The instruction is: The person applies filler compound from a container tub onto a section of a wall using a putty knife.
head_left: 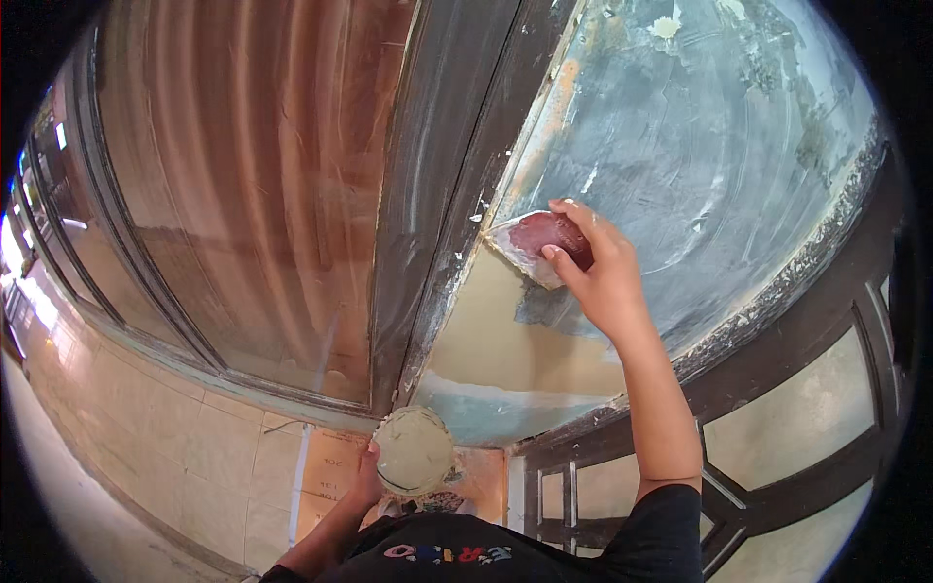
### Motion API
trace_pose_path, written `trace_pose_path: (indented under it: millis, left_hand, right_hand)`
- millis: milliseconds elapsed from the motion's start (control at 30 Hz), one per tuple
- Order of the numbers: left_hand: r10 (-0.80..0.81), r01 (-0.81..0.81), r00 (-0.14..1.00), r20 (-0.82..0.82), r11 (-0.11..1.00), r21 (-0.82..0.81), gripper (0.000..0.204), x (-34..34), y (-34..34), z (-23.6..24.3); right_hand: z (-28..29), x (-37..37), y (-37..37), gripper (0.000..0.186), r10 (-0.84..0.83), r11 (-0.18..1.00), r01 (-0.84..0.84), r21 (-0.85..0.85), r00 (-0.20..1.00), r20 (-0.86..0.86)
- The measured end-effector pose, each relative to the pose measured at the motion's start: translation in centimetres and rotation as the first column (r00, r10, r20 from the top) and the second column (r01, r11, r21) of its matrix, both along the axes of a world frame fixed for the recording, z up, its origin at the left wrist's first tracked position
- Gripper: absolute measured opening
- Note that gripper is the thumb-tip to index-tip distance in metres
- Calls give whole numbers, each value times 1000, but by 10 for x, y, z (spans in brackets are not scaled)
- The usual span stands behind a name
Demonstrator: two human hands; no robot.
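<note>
My right hand (604, 260) pinches a dark red putty spreader (549, 238) whose whitish, smeared blade lies against the wall beside the dark wooden frame. Below the blade a smooth beige patch of filler (496, 306) covers part of the blue-grey wall (671, 165). Low in the view, my left hand (366, 476) grips the side of a round container (416, 450) topped with pale grey-green putty. Its underside and most of the left fingers are hidden.
A dark door or window frame (437, 175) with brown glass panes stands to the left. Dark wooden framework with pale panels (792, 408) borders the wall at right. Orange printed cardboard (328, 462) lies on the tiled floor (209, 442).
</note>
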State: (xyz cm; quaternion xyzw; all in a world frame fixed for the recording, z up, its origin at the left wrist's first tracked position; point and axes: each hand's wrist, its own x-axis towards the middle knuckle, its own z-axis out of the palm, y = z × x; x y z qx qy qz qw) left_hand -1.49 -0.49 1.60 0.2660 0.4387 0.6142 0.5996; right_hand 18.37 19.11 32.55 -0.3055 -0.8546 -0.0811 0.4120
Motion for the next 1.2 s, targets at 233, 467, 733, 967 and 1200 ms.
trace_pose_path:
  millis: [233, 467, 733, 967, 1200]
  left_hand:
    - [-16, 17, 999, -37, 999, 34, 50, -4, 2, 8]
    - [-21, 23, 995, -102, 1000, 18, 50, 1, 7, -2]
    - [-10, 8, 999, 45, 999, 39, 53, 2, 6, -14]
    - [-20, 19, 1000, 12, 998, 63, 52, -2, 5, -30]
    - [-93, 94, 995, -20, 994, 49, 49, -2, 3, -11]
  right_hand:
    - [23, -1, -9, 34, -87, 987, 96, 133, 994, -70]
    - [17, -5, -16, 34, -195, 981, 196, 6, 974, 117]
    - [8, -7, -13, 29, -167, 984, 174, -25, 969, 180]
    - [49, 4, -12, 36, -44, 995, 61, 82, 981, -191]
    - [29, 9, 0, 31, -151, 987, 147, 70, 987, 61]
